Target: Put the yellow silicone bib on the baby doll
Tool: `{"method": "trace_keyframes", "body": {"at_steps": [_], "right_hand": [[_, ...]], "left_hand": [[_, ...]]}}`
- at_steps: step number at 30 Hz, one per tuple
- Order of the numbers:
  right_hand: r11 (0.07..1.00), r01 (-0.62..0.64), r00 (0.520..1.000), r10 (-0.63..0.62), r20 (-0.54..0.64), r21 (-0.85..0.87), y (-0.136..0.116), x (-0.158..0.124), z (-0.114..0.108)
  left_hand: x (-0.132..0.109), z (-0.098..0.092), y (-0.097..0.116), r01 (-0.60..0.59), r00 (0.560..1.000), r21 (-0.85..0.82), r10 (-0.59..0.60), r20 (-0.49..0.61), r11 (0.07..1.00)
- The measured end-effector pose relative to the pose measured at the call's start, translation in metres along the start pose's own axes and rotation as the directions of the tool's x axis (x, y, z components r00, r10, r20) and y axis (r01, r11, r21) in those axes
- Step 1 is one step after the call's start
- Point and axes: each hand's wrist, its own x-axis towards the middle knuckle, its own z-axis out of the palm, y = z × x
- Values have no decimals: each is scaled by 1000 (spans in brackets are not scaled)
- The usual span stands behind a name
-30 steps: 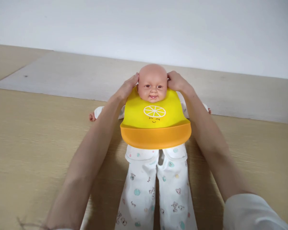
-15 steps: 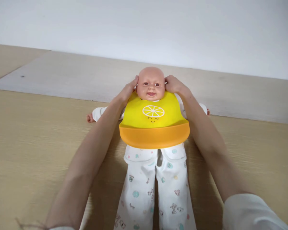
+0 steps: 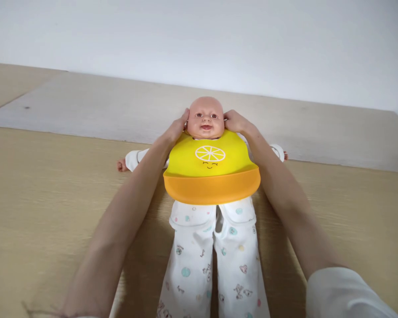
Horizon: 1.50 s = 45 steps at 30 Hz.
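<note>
A baby doll (image 3: pixel 205 115) in white printed clothes lies on its back on the wooden table (image 3: pixel 46 185), head away from me. A yellow bib (image 3: pixel 211 170) with an orange catch pocket covers its chest. My left hand (image 3: pixel 176 128) rests against the left side of the doll's head at the neck. My right hand (image 3: pixel 235 122) is at the right side of the head. The fingers of both hands curl behind the neck, where the bib's ends lie hidden.
A pale grey mat (image 3: pixel 96 108) covers the far part of the table up to the white wall (image 3: pixel 199 39). The doll's arms spread out to both sides and its legs run toward me.
The doll's head has sunk lower and farther from me, and both hands have followed it down, staying at the neck.
</note>
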Motion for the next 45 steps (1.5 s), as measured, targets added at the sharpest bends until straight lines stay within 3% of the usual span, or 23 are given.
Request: {"method": "trace_keyframes", "body": {"at_steps": [5, 13, 18, 25, 29, 32, 37, 41, 45], "right_hand": [[1000, 3, 1000, -2, -8, 28, 3, 1, 3], [998, -19, 1000, 18, 5, 68, 13, 7, 10], [990, -19, 999, 23, -27, 142, 16, 8, 17], [984, -43, 999, 45, -8, 170, 13, 0, 16], [937, -132, 991, 131, 24, 325, 11, -32, 3], [829, -182, 983, 156, 94, 530, 7, -76, -14], [664, -274, 960, 144, 241, 696, -11, -155, -37], [498, -280, 960, 146, 239, 821, -19, -195, -35], [422, -312, 944, 238, 228, 851, -25, -216, -23]], "left_hand": [[8, -4, -6, 51, 994, 59, -45, -101, 997], [12, -9, -9, 59, 990, 77, -49, -129, 995], [17, -14, -13, 57, 978, 171, -21, -206, 984], [-1, -12, -1, 19, 974, 172, 21, -224, 985], [-28, -9, 14, 18, 963, 179, 31, -268, 984], [-57, -3, 26, 11, 958, 169, 38, -285, 986], [-110, 3, 42, -7, 968, 143, 42, -246, 990], [-149, 2, 54, 87, 983, 68, -75, -166, 994], [-177, 8, 56, 55, 978, 37, -46, -204, 998]]}}
